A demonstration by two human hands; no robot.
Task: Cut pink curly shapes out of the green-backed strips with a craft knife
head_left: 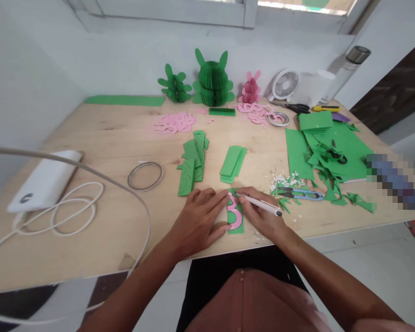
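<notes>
A pink paper cutout [234,217] with curved edges lies on a narrow strip of green paper [231,230] near the table's front edge. My left hand [204,219] rests on its left side, fingers stretched out, fingertips and thumb pressing the cutout down. My right hand [257,214] is closed around a white pen [263,204], its tip at the upper edge of the cutout. Just beyond lie a stack of plain green strips [233,163] and, to the left, green strips with drawn outlines [187,175]. Blue-handled thread snips [302,193] lie right of my right hand.
Paper scraps [327,159] and green sheets [297,154] cover the right side. Pink cutouts [176,122], folded-paper figures [213,80], a small fan [285,84] and black scissors [295,108] sit at the back. A tape roll [145,176], power bank [44,182] and cable [121,180] lie left.
</notes>
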